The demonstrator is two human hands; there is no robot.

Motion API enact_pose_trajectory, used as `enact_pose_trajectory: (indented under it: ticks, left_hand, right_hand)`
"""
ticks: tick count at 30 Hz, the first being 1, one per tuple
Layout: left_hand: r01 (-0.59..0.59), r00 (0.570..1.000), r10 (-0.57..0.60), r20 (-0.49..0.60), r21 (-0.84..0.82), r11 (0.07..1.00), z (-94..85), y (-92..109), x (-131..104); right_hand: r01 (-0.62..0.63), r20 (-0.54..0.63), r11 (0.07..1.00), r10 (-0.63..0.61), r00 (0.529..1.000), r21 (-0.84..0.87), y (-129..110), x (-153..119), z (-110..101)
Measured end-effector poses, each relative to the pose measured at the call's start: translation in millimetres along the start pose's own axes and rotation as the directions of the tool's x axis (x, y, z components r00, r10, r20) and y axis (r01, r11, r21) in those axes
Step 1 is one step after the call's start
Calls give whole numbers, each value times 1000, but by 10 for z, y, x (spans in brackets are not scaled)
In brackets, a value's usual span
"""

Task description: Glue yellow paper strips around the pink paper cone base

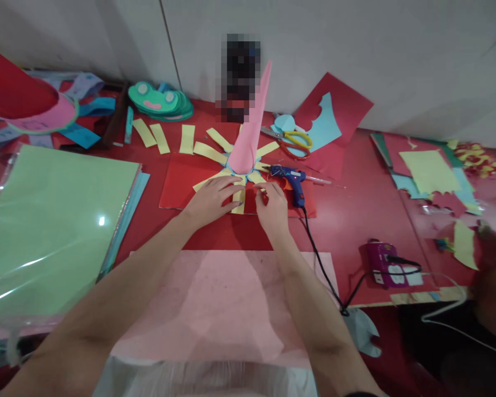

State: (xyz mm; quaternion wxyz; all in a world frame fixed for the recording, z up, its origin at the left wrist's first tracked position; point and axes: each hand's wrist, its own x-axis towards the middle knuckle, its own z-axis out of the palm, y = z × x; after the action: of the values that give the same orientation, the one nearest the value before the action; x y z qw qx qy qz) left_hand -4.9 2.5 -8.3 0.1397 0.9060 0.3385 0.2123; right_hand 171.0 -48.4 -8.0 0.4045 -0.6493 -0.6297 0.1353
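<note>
A tall pink paper cone (248,146) stands in the middle, with yellow paper strips (209,151) fanning out around its blue-edged base. My left hand (213,199) lies over the front left of the base, fingers apart, touching the strips there. Close to the front right of the base is my right hand (274,207), its fingers curled together; whatever is between the fingertips is too small to make out. One yellow strip (238,201) points towards me between the hands. Just right of the cone lies a blue glue gun (291,179) with a clear glue stick in its back.
Scissors (291,140) and cut blue and red paper lie behind the glue gun. Loose yellow strips (187,139) and green frog faces (159,102) are at the back left. Wrapped green sheets (62,220) cover the left side. A black cord runs to a purple power socket (386,264). Another person is at far right.
</note>
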Motion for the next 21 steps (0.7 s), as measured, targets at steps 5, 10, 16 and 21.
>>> enact_pose_trajectory:
  ticks: [5, 10, 16, 21]
  left_hand:
    - [-18, 996, 20, 86, -21, 1000, 7, 11, 3]
    - [-14, 985, 12, 173, 9, 1000, 25, 0, -12]
    - [-20, 982, 18, 189, 12, 1000, 18, 13, -23]
    - [-53, 977, 49, 207, 11, 999, 29, 1, -24]
  right_hand:
    - [49, 47, 998, -47, 998, -32, -20, 9, 2]
    - [69, 116, 997, -66, 991, -25, -5, 5, 22]
    - [50, 111, 998, -47, 993, -29, -3, -3, 25]
    - [51, 99, 998, -47, 994, -32, -9, -2, 35]
